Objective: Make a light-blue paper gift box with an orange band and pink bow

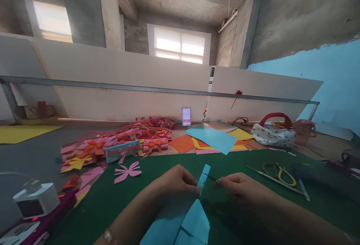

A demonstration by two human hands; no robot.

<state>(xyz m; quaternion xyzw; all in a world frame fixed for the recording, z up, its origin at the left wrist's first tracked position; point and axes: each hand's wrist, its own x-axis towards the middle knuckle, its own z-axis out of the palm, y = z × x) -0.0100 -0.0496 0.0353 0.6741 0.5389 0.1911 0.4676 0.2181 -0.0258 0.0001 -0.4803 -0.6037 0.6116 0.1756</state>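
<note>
Blue paper point(174, 218) partly outside view

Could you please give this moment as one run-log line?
left hand: pinches blue strip; right hand: holds dark tool at strip; green mat: pink cutout

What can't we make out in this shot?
All in the head view:
- Dark tool: handle end hidden by the right hand; type unclear.
- Blue strip: lower part covered by the left hand.
- Blue paper: near end cut off by the bottom edge.
- Phone: screen content too small to read.
- Purple power strip: cut off by the frame at lower left.
</note>
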